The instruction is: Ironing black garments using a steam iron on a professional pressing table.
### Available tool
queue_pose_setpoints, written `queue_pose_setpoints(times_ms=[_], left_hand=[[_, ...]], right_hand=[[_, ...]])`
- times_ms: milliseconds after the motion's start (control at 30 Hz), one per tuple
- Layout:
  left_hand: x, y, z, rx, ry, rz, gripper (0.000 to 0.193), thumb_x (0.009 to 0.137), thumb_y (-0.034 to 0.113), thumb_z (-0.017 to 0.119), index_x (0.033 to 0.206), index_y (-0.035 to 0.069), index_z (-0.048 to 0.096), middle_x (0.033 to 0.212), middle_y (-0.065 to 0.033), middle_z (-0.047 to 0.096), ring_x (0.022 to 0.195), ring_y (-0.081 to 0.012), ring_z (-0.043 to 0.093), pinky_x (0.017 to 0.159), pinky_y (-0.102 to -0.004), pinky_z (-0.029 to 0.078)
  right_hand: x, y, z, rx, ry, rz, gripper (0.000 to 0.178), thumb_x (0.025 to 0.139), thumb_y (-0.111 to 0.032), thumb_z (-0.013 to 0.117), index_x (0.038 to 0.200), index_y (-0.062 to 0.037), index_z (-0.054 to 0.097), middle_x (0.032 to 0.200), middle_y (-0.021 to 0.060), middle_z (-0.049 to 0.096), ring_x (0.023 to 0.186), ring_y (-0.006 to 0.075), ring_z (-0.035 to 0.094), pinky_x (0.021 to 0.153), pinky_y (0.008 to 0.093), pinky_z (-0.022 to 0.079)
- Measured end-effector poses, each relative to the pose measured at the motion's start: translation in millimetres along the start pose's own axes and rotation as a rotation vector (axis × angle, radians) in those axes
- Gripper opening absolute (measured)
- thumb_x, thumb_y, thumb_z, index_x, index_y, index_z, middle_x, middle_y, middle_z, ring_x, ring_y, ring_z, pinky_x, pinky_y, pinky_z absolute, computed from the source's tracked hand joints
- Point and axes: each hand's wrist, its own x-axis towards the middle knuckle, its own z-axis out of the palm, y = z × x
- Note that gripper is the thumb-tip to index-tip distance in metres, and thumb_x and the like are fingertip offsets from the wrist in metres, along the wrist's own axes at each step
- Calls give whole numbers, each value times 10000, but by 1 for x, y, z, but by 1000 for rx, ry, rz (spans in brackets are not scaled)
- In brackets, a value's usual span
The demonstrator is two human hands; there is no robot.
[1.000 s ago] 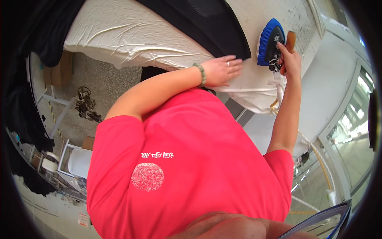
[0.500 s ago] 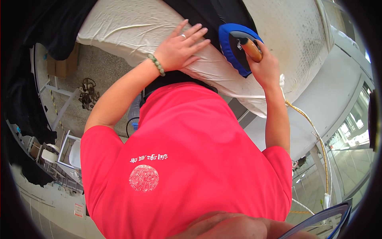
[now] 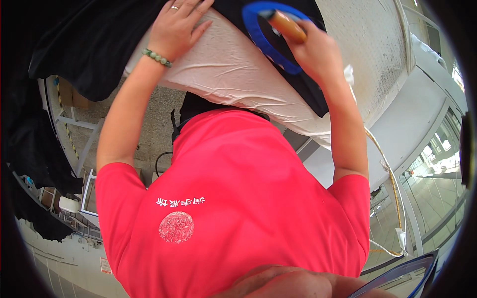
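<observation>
An iron [image 3: 288, 27] with a wooden handle and a blue rim is in my right hand [image 3: 322, 53], whose fingers wrap round the handle. It is over a black cloth [image 3: 312, 93] on a white, wrinkled padded ironing board [image 3: 238, 69]. My left hand [image 3: 175, 31], with fingers stretched out and thumb apart, is at the top of the view, by the board's left part. Beside it, more black cloth [image 3: 94, 54] hangs over the board's left end. Whether the two black parts are one piece, I cannot tell.
A yellowish cord with a white tube [image 3: 393, 186] hangs down right of my right forearm. Left of my left arm are a metal frame [image 3: 77, 123], a brown box [image 3: 79, 99] and dark hanging fabric [image 3: 37, 149]. A grey panel [image 3: 422, 94] stands beyond the board.
My left hand has moved up and left along the board. The iron has moved up and left in my right hand, and the black cloth now reaches nearer the board's close edge.
</observation>
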Motion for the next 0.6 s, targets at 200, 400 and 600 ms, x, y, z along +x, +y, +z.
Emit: queue_pose_setpoints(times_ms=[200, 400, 600], left_hand=[[-9, -6, -2, -218, 208, -146, 277, 878, 190, 732, 1127, 72, 704, 1138, -113, 692, 1120, -294, 653, 968, -402, 520], [-40, -1, -41, -397, 269, -323, 146, 867, 23, 721, 1011, 38, 741, 1034, -112, 731, 1004, -280, 704, 868, -348, 560], [-10, 15, -33, -571, 259, -322, 139, 875, -16, 697, 997, 29, 744, 997, -114, 740, 969, -275, 713, 854, -334, 558]], right_hand=[[63, -111, -59, -40, -268, 110, 411, 927, -218, 653, 1304, -58, 627, 1129, 192, 697, 1035, 353, 673, 924, 408, 518], [15, -5, -37, 298, -5, 398, 444, 889, -394, 737, 1167, -52, 687, 791, 147, 713, 693, 268, 692, 684, 383, 536], [-24, 45, -15, 200, 128, 443, 454, 891, -407, 740, 1152, -38, 693, 852, 141, 733, 771, 261, 698, 745, 369, 528]])
